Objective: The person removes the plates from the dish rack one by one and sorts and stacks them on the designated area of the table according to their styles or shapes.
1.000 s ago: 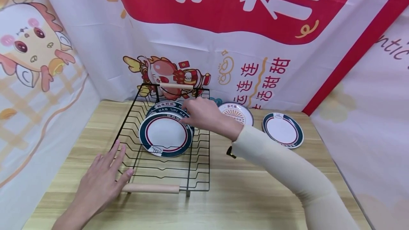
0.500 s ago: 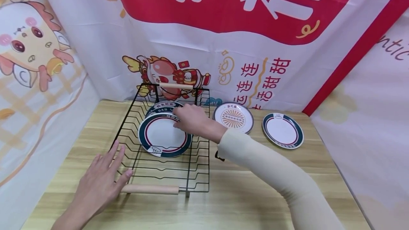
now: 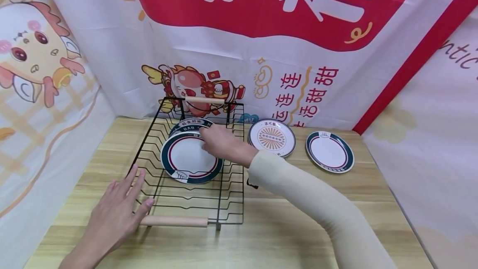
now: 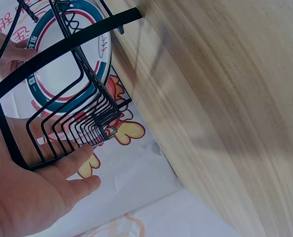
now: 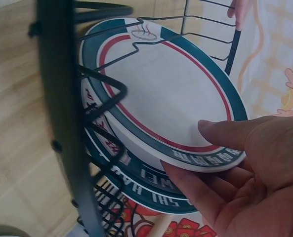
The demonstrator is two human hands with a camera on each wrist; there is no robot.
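Observation:
A white plate with a dark green rim and red ring [image 3: 192, 157] leans in the black wire dish rack [image 4: 111, 22]. My right hand [image 3: 225, 144] pinches its upper right edge; in the right wrist view the thumb [image 5: 220, 133] lies on the face and fingers sit behind the rim. Behind it stand other dark-rimmed plates [image 3: 188, 123] with lettering, partly covered by the front one. At the rack's front left corner rests my left hand [image 3: 113, 215], its fingers extended along the side wires, the thumb near the wooden front handle [image 3: 175, 221].
Right of the rack, white plates with an orange sunburst [image 3: 271, 138] lie on the wooden table [image 3: 298, 227]. Farther right lies another green-rimmed plate [image 3: 330, 152]. A printed cloth [image 3: 209, 45] hangs behind, with more cloth at both sides.
My right hand has shifted left and slightly down along the front plate's edge, uncovering the sunburst plate. The front plate moved barely, and my left hand stays in place.

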